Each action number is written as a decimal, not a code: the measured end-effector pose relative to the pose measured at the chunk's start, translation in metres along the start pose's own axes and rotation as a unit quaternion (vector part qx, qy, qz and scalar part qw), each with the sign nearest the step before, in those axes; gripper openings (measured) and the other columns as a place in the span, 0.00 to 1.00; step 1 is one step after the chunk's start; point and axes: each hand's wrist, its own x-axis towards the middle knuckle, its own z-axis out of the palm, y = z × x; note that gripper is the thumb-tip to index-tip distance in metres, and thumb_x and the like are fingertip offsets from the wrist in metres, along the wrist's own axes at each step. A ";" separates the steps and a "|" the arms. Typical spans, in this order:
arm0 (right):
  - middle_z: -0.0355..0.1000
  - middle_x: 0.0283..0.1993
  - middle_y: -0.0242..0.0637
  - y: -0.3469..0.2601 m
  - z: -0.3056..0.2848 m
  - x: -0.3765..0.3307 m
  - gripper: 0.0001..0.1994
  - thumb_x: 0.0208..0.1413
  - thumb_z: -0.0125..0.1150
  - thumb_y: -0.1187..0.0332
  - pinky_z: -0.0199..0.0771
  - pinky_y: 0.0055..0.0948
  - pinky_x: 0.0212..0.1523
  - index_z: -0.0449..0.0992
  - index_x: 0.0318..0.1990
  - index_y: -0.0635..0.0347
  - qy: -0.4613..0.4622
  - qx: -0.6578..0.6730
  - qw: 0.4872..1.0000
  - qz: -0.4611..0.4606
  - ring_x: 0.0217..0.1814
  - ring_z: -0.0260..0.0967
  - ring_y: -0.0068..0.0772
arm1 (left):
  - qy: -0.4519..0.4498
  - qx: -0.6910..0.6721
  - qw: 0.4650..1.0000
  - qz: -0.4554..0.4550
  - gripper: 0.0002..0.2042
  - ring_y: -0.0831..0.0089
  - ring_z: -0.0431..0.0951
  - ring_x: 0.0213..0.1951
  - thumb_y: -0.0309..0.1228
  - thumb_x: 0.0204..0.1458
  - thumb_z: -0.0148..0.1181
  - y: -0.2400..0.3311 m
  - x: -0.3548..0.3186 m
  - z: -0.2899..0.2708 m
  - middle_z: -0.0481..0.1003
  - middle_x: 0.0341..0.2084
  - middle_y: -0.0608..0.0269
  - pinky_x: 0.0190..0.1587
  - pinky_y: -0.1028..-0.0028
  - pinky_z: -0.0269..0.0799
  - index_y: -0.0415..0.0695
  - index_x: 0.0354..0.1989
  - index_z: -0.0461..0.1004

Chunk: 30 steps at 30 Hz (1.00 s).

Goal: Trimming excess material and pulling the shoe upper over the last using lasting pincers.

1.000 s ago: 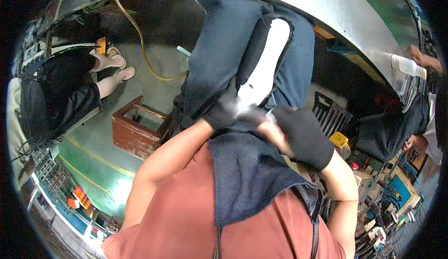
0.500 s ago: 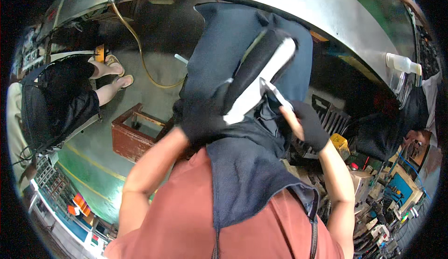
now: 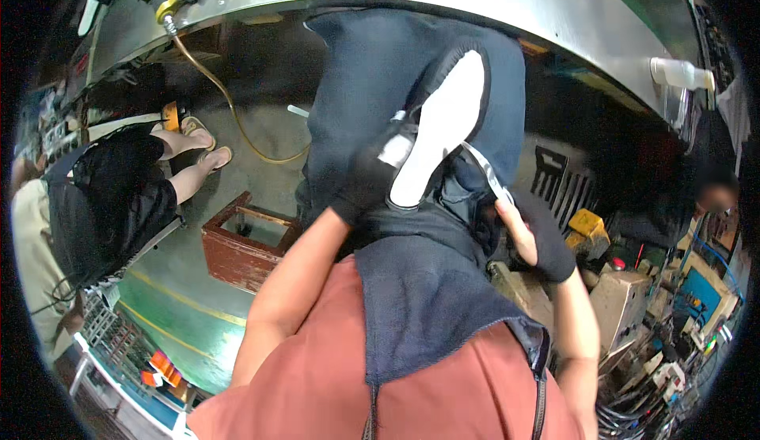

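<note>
Both gloved hands work a white insole against a dark navy garment held up in front of the chest.

Head view: the left hand (image 3: 366, 182), in a black glove, is closed on the lower end of the white insole (image 3: 439, 127); the right hand (image 3: 529, 230) pinches a thin grey strip (image 3: 484, 172) just right of it. The navy fabric (image 3: 380, 83) drapes behind both. Keeping the insole flat and the strip taut should help. Since the earlier frames the insole has risen and turned more upright.
</note>
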 end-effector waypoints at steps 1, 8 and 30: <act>0.71 0.28 0.39 -0.005 -0.005 0.008 0.17 0.65 0.49 0.58 0.67 0.32 0.36 0.72 0.37 0.68 -0.019 -0.005 1.000 0.025 0.34 0.68 0.30 | -0.041 -0.077 0.992 -0.087 0.41 0.50 0.61 0.65 0.36 0.50 0.66 0.010 0.004 -0.009 0.60 0.61 0.33 0.66 0.66 0.56 0.29 0.67 0.50; 0.70 0.26 0.47 -0.063 -0.014 0.044 0.18 0.63 0.51 0.55 0.70 0.40 0.33 0.72 0.35 0.65 -0.082 -0.281 0.951 -0.099 0.30 0.71 0.44 | -0.015 0.184 0.983 0.002 0.40 0.47 0.58 0.67 0.34 0.51 0.65 0.047 -0.018 0.018 0.58 0.62 0.31 0.66 0.65 0.55 0.28 0.66 0.50; 0.72 0.27 0.46 -0.086 0.019 0.039 0.19 0.51 0.62 0.51 0.74 0.39 0.34 0.77 0.29 0.61 -0.104 -0.297 0.821 -0.476 0.31 0.73 0.45 | 0.057 -0.068 0.994 0.063 0.32 0.59 0.61 0.63 0.31 0.54 0.56 0.000 0.054 0.024 0.63 0.59 0.48 0.67 0.61 0.52 0.34 0.65 0.50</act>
